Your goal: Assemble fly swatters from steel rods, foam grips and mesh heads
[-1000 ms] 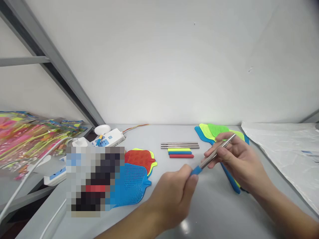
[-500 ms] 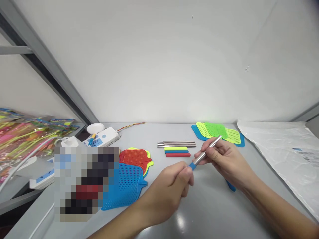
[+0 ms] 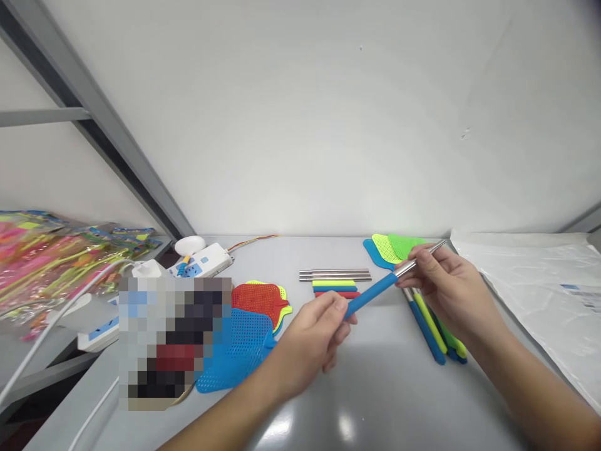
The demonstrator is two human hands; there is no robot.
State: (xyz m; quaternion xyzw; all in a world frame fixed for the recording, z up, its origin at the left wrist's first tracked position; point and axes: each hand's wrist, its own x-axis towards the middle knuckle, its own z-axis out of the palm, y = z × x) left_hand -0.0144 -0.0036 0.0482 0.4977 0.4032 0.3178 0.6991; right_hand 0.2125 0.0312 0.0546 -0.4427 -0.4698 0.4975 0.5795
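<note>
My left hand (image 3: 312,341) grips the lower end of a blue fly swatter handle (image 3: 373,294). From its upper end sticks a silver metal rod (image 3: 406,269), pinched in the fingers of my right hand (image 3: 448,288). Handle and rod form one line, tilted up to the right above the table. Behind them lie several metal rods (image 3: 335,275) in a row, with loose yellow (image 3: 334,284), blue and red (image 3: 345,295) handles in front. Partly behind my right hand are swatters with blue, yellow and green heads (image 3: 404,245) and coloured handles (image 3: 428,329).
Left of my forearm lie a blue perforated swatter head (image 3: 248,335) and a red one (image 3: 256,300) over a yellow one. Power strips (image 3: 206,260) and cables sit further left, near bagged colourful items (image 3: 70,263). A white plastic bag (image 3: 530,275) covers the right side.
My left hand has slid down to the handle's lower end, so more blue shows. My right hand has moved right with the rod, uncovering the swatter handles beneath.
</note>
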